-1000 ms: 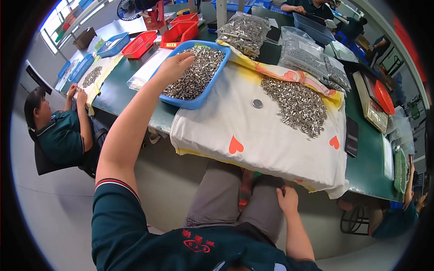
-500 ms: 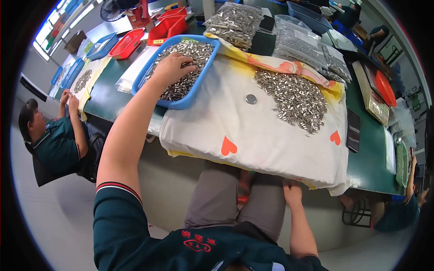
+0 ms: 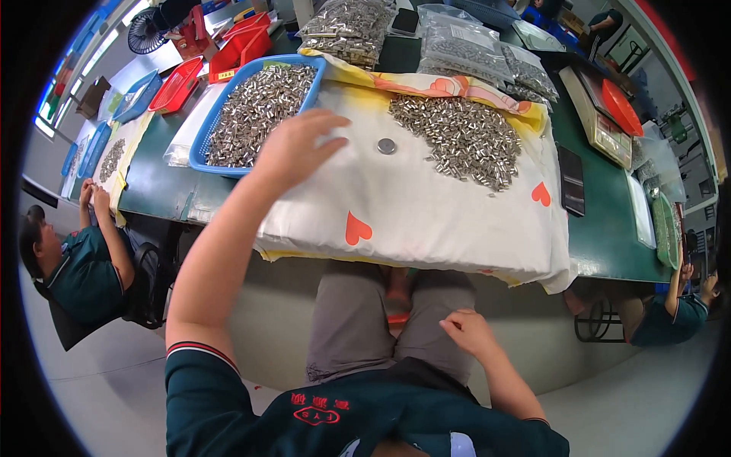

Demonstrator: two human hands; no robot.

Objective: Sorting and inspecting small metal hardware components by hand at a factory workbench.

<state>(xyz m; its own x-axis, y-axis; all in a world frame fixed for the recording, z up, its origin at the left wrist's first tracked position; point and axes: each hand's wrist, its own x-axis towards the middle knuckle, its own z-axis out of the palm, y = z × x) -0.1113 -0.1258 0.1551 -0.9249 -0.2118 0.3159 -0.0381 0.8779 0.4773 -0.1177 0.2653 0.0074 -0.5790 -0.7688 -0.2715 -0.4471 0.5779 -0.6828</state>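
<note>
Sorting bench, seen by a bystander. The left hand (image 3: 299,148) hangs over the cloth (image 3: 434,221), at the near right corner of the blue basket (image 3: 215,170), its thumb and fingers apart; no piece shows between them (the palm faces down, so its hollow is hidden). The right hand (image 3: 467,332) is held low by the thigh (image 3: 434,305), fingers curled in; whether they close on anything, one cannot tell.

The cylinders (image 3: 259,107), small and silvery, lie in two places: heaped loose in the basket, and spread in a pile (image 3: 468,145) on the right part of the cloth, below its rolled floral edge (image 3: 457,85). A round disc (image 3: 386,145) rests alone between basket and pile, just beyond the left fingertips.

Handling, as judged by eye: each cylinder is probably light, stiff and hard to damage, but smooth and apt to roll; a single one would suit a pinch of thumb and forefinger across its sides, a quantity a cupped palm. The filled basket is likely heavy for its size (metal adds up quickly) and best gripped under the rim on two opposite sides. The soft cloth could ruck if dragged. The disc, low and flat, is best taken by its edge.
</note>
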